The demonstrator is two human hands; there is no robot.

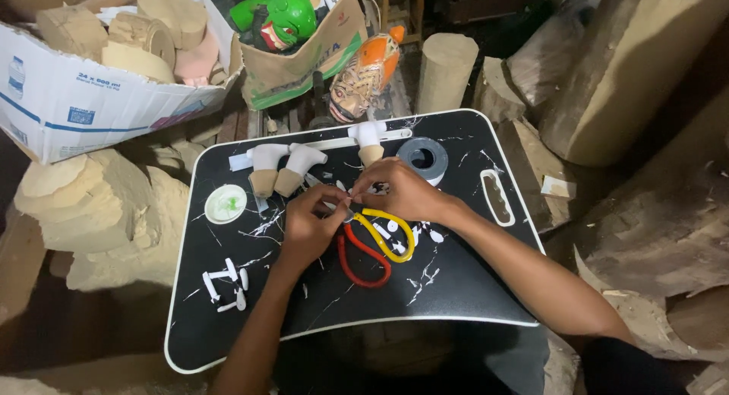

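My left hand and my right hand meet over the middle of a black lap tray, fingertips pinching a small white piece between them. Just below the hands lie scissors with one yellow handle and one red handle; whether a hand touches them is unclear. Three small carved pieces with white tops stand behind the hands: two at the left, one further right. A grey tape roll lies beside my right hand.
A white lid with green inside and several small white bits lie on the tray's left. Wood blocks surround the tray. A cardboard box of wood pieces, a green mask and an orange mask stand behind.
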